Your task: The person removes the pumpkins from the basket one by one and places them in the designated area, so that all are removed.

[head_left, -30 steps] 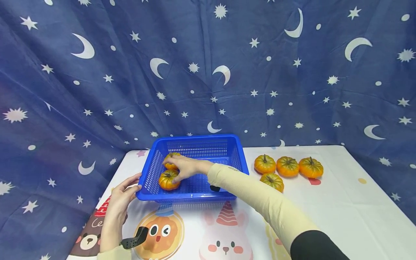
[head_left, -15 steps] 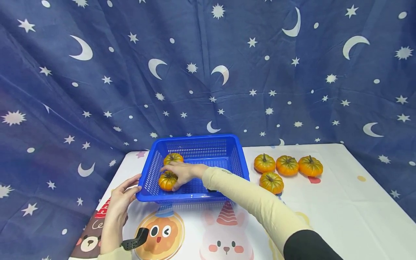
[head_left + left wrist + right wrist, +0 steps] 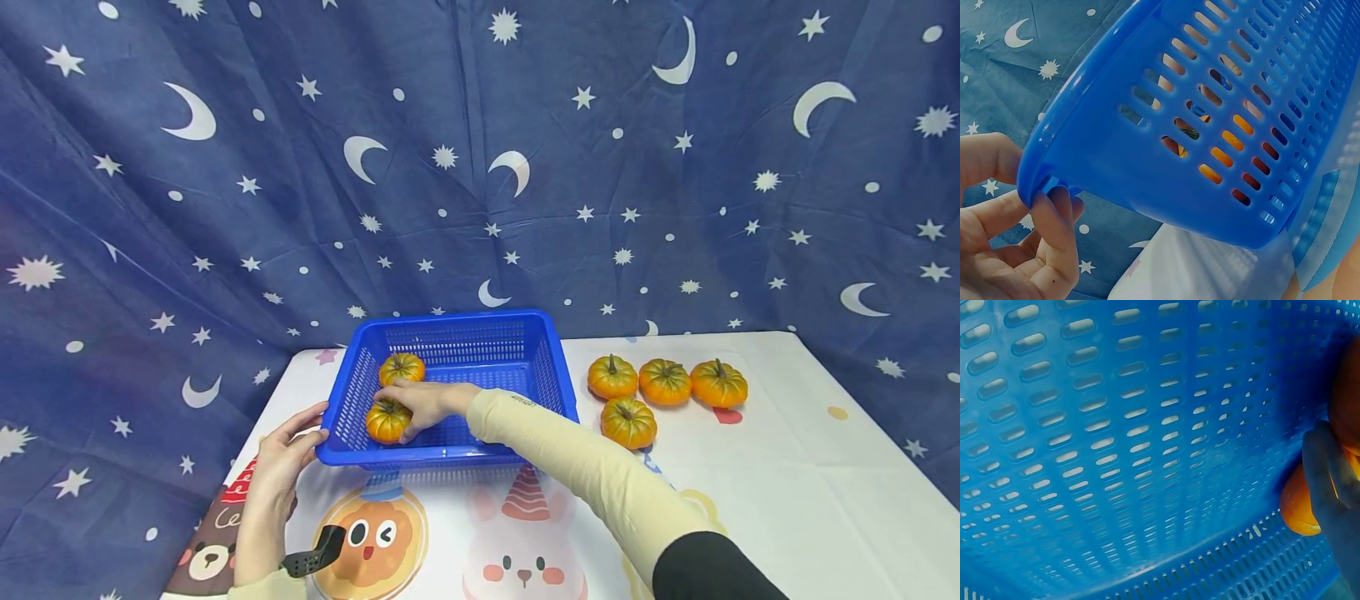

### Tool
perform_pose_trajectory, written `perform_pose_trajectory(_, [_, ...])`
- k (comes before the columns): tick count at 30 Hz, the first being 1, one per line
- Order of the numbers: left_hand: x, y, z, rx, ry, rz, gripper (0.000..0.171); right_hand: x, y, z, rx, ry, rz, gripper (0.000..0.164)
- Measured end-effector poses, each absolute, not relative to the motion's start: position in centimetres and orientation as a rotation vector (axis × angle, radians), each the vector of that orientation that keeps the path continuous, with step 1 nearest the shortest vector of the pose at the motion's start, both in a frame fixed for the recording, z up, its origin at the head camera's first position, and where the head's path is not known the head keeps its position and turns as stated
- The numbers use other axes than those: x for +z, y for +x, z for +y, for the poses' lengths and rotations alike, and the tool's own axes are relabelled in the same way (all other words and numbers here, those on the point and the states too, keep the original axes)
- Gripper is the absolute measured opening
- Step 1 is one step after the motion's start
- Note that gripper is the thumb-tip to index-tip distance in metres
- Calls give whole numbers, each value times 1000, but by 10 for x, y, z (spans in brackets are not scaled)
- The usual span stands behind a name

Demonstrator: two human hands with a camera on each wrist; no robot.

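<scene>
A blue plastic basket (image 3: 450, 456) with slotted walls stands on the table, and two small orange-green pumpkins sit in its left end. My left hand (image 3: 281, 467) holds the basket's near left corner; in the left wrist view its thumb and fingers pinch the rim (image 3: 1075, 103). Inside the basket, my right hand (image 3: 431, 402) has its curled fingers and thumb around the nearer pumpkin (image 3: 386, 423). Just behind lies the farther pumpkin (image 3: 402, 367), with its top uncovered. At the right wrist view's right edge, the fingers touch a pumpkin (image 3: 1297, 509), partly cut off.
Right of the basket, several more pumpkins rest on the white cartoon-print tablecloth (image 3: 810, 483): three in a back row (image 3: 664, 382) and one in front (image 3: 628, 422). A dark blue star-and-moon curtain (image 3: 480, 167) hangs behind the table. My right forearm crosses the basket's near right side.
My right hand has shifted from over the farther pumpkin toward the nearer one, leaving the farther pumpkin more exposed. The left hand keeps its hold on the basket corner.
</scene>
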State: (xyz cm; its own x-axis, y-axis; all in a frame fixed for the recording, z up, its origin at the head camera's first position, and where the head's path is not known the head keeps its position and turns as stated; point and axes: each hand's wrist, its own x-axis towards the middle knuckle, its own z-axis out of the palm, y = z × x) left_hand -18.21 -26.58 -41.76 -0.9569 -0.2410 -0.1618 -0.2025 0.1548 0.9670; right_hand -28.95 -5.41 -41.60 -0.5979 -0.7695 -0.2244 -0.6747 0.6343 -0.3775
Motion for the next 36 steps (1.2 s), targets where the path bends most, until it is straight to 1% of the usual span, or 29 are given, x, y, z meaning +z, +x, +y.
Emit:
perform_pose_trajectory(11, [-418,-181,-266,-1991,431,-2371,51,-413,-292,-47,-315,-1177,2499,74])
perform_pose_trajectory(18, [-420,-181,-266,-1969,435,-2376,51,-401,-292,-39,-329,-1220,2507,73])
perform_pose_trajectory(36, [-417,-182,-266,-1948,444,-2390,49,-367,-282,-8,-444,-1258,2513,77])
